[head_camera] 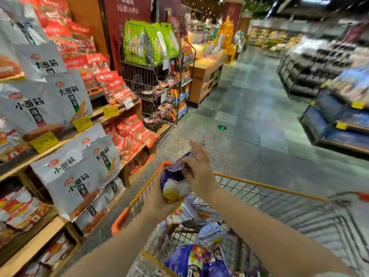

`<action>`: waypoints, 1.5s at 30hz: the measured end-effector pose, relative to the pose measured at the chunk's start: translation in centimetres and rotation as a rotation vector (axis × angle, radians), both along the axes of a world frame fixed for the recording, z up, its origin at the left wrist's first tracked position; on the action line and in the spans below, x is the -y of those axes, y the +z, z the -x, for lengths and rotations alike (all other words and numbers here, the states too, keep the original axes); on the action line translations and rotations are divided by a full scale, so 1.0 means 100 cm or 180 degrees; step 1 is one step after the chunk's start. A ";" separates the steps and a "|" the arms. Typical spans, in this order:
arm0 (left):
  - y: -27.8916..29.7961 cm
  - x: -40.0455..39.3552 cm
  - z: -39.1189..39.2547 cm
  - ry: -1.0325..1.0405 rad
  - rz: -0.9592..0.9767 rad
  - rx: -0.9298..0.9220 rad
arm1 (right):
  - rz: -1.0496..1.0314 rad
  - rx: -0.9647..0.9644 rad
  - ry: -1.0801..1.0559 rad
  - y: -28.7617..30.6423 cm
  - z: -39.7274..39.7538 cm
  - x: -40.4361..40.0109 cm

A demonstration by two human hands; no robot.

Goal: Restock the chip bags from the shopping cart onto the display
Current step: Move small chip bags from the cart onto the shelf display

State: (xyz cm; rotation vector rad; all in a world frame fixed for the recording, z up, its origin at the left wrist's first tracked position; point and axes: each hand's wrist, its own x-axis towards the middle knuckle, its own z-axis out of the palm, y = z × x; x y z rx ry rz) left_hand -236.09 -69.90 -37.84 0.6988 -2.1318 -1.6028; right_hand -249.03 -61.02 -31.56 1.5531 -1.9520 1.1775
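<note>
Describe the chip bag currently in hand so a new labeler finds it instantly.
Start at the orange-rimmed wire shopping cart at the bottom of the head view. Above its front left corner, the left hand and right hand hold one purple chip bag between them. Unlike the purple bags lying in the cart, it is lifted clear of the basket.

Purple chip bag (175,182): held above the shopping cart (269,188), left hand (157,196) cupping its lower end, right hand (197,170) gripping its crimped top. Cart: wire basket with orange rim, holding further chip bags (197,258), purple and blue. Wooden shelves (50,226) to the left carried white snack packs (77,176) and red packs (129,134). Wire rack (155,80) beyond held green bags (139,43).
</note>
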 end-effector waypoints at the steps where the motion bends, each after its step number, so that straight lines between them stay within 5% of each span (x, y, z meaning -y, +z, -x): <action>1: 0.014 -0.005 0.002 -0.0021 -0.0087 -0.0167 | -0.0004 0.0119 -0.0098 0.010 0.000 -0.006; 9: 0.102 -0.044 -0.017 -0.0161 -0.0210 -0.0769 | -0.0795 0.1556 -0.0472 0.052 -0.023 -0.087; 14: 0.151 -0.061 -0.045 -0.0386 -0.0332 -0.0744 | -0.0323 0.2440 0.0422 0.067 -0.051 -0.118; 21: 0.217 -0.077 -0.077 -0.0416 -0.0274 -0.0959 | 0.0220 0.2224 0.0582 0.125 -0.106 -0.136; 28: 0.243 -0.099 -0.108 -0.0620 0.1258 -0.1092 | 0.0414 0.2283 0.0464 0.158 -0.148 -0.161; 32: 0.236 -0.091 -0.146 -0.0655 0.1484 -0.0849 | 0.0270 0.2218 0.0465 0.164 -0.191 -0.163; 45: 0.234 -0.076 -0.478 0.0489 0.1846 -0.0356 | -0.0056 0.2527 0.1532 0.144 -0.472 -0.100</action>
